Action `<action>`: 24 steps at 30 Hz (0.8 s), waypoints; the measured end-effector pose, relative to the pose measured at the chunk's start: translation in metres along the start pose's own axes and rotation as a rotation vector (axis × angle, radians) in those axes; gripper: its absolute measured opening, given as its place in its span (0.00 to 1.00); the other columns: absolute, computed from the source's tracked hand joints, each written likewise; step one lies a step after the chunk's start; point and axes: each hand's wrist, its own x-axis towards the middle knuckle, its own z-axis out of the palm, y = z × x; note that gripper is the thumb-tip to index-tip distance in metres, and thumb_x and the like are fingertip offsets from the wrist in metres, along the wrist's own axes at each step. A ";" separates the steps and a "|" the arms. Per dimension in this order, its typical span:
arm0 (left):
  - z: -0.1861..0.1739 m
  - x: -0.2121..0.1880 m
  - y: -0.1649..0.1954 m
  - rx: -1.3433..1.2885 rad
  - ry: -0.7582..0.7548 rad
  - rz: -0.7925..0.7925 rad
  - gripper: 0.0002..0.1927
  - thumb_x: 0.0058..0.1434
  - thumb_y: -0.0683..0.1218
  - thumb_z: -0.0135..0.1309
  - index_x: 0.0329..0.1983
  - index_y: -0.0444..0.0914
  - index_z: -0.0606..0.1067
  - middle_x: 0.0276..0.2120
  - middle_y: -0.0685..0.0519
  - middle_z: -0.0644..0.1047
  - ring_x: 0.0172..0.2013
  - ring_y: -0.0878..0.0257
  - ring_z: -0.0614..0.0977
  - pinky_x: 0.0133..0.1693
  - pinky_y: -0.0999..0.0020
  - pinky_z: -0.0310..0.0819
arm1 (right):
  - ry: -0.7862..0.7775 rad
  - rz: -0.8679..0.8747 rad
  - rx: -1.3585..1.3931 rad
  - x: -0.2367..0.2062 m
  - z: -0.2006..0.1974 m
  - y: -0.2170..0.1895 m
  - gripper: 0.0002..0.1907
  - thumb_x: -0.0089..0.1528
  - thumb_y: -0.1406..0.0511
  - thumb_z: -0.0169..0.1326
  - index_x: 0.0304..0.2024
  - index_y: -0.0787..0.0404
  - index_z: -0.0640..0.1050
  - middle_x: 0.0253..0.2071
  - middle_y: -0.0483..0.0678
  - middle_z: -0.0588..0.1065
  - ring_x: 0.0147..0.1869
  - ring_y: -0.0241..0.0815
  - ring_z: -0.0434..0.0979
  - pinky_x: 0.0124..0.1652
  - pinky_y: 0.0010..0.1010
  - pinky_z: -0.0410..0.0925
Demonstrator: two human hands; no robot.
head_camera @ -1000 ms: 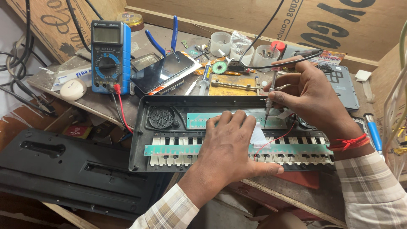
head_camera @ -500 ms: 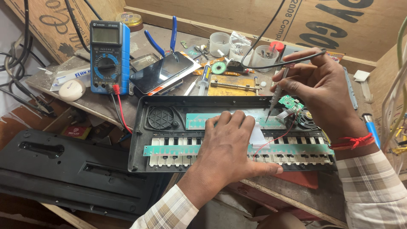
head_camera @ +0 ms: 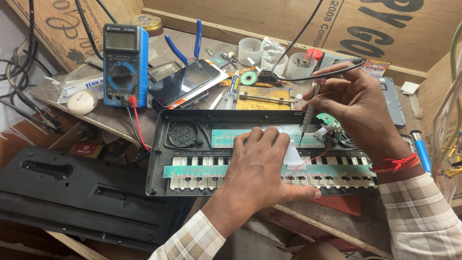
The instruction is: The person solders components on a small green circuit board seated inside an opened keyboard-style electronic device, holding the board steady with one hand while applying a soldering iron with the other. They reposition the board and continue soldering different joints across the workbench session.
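The opened keyboard (head_camera: 192,159) lay flat on the counter in front of me, its black shell turned inside up, a round speaker grille at its left end. A row of white and black keys ran along its length beneath a long pale green circuit strip (head_camera: 197,171); a second green board (head_camera: 231,137) sat above it. The soldering iron (head_camera: 308,118) stood nearly upright, slightly tilted, its slim metal tip down on the upper board's right part, its black cord looping up and away. A thin red wire crossed the keys nearby.
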 end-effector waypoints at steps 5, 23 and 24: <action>0.000 0.000 -0.001 0.001 0.001 0.002 0.52 0.38 0.80 0.61 0.49 0.33 0.76 0.44 0.46 0.74 0.52 0.50 0.72 0.54 0.45 0.60 | -0.017 -0.003 0.026 0.001 -0.001 0.003 0.16 0.64 0.77 0.55 0.53 0.65 0.69 0.45 0.56 0.79 0.50 0.47 0.84 0.49 0.36 0.79; 0.003 -0.002 -0.004 -0.051 0.117 0.025 0.46 0.48 0.72 0.60 0.55 0.32 0.72 0.45 0.46 0.75 0.51 0.50 0.74 0.55 0.47 0.60 | 0.047 0.026 0.141 0.001 -0.001 0.002 0.19 0.64 0.74 0.57 0.56 0.64 0.70 0.44 0.56 0.79 0.49 0.48 0.84 0.47 0.35 0.79; 0.004 -0.002 -0.003 -0.074 0.142 0.012 0.40 0.54 0.68 0.58 0.57 0.33 0.72 0.46 0.47 0.75 0.51 0.51 0.75 0.55 0.47 0.60 | 0.047 0.031 0.155 0.001 -0.002 0.003 0.19 0.64 0.74 0.58 0.56 0.64 0.70 0.44 0.57 0.80 0.49 0.48 0.84 0.47 0.35 0.79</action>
